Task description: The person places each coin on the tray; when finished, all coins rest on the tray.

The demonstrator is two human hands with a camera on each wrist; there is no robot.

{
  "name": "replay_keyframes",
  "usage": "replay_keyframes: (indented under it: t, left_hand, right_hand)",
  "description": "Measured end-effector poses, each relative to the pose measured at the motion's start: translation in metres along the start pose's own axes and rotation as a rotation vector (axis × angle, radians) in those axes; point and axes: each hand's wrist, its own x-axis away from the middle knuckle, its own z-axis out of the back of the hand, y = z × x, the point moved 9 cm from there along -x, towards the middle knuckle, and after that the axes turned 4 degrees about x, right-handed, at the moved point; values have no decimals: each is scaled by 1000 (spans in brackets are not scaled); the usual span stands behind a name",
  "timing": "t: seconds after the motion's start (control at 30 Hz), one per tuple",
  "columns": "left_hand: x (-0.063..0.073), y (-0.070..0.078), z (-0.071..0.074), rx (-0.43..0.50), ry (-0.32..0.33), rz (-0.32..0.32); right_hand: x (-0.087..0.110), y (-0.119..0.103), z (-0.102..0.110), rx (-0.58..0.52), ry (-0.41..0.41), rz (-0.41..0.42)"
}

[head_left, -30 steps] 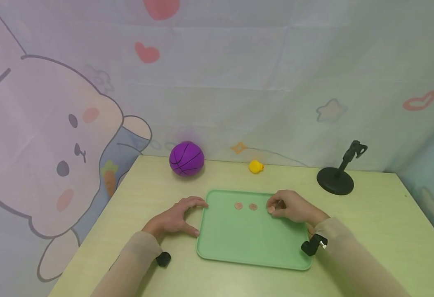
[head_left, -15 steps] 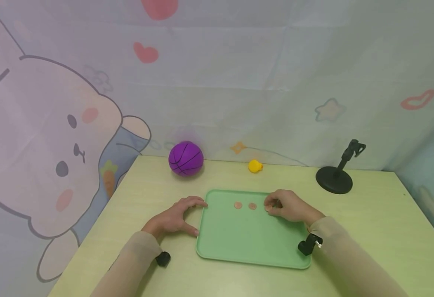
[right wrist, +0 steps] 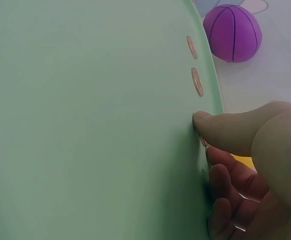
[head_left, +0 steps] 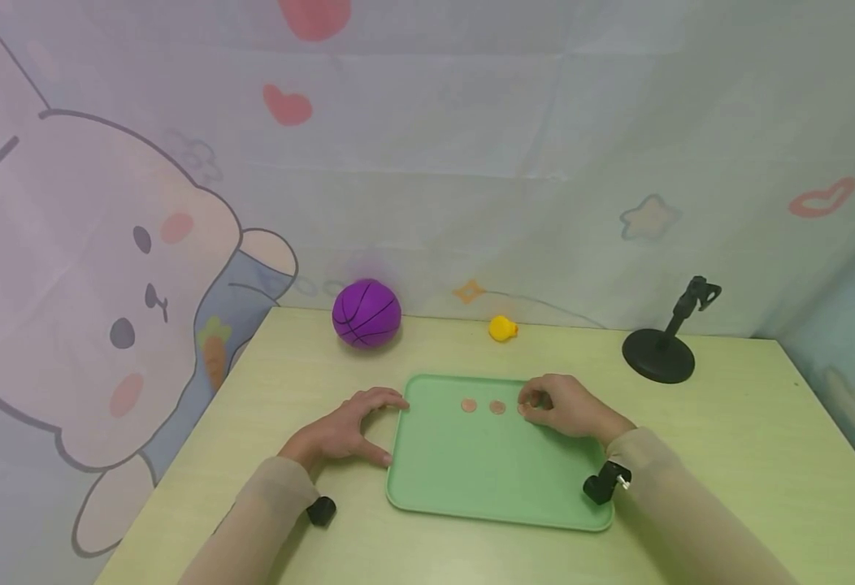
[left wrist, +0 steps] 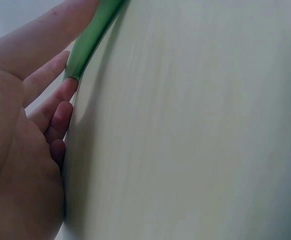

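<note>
A light green tray (head_left: 493, 471) lies on the table. Two copper-coloured coins, a left coin (head_left: 468, 405) and a middle coin (head_left: 497, 407), lie flat near its far edge. To the right of them, my right hand (head_left: 574, 409) pinches a third coin (right wrist: 203, 140) between thumb and fingertips, low against the tray; its thumb covers most of that coin in the right wrist view. My left hand (head_left: 343, 426) spreads thumb and fingers along the tray's left rim, fingertips touching it; the left wrist view shows the fingers beside the green rim (left wrist: 88, 47).
Behind the tray, a purple ball (head_left: 366, 314) with basketball lines and a small yellow toy (head_left: 503, 328) stand near the table's back edge. A black stand (head_left: 659, 356) with a round base is at the back right. A patterned cloth (head_left: 427, 162) hangs behind.
My right hand has slid a little to the left with the third coin, closer to the other two coins. The left hand and the tray have stayed put.
</note>
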Motion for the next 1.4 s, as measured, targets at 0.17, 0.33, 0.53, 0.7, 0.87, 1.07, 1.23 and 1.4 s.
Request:
replay_keyframes:
  t: [0.17, 0.33, 0.53, 0.7, 0.87, 1.07, 1.23, 1.4]
  left_hand:
    - [0, 1, 0, -8, -3, 5]
    - [0, 0, 0, -14, -1, 2]
    - [0, 1, 0, -4, -2, -6]
    - [1, 1, 0, -4, -7, 1]
    - [1, 2, 0, -5, -5, 5]
    - [1, 1, 0, -3, -4, 6]
    - [1, 2, 0, -5, -4, 5]
    - [1, 2, 0, -12, -4, 2]
  right_hand:
    - [-1, 1, 0, -9, 6, -4]
    - [-1, 3, -1, -11, 12, 0]
    - [0, 1, 0, -17, 15, 0]
    - [0, -2, 1, -23, 7, -1]
    - [2, 1, 2, -40, -3, -21]
    - [5, 8, 6, -96, -19, -46]
    - [13, 15, 13, -117, -27, -47]
    - [21, 22, 21, -166, -39, -54]
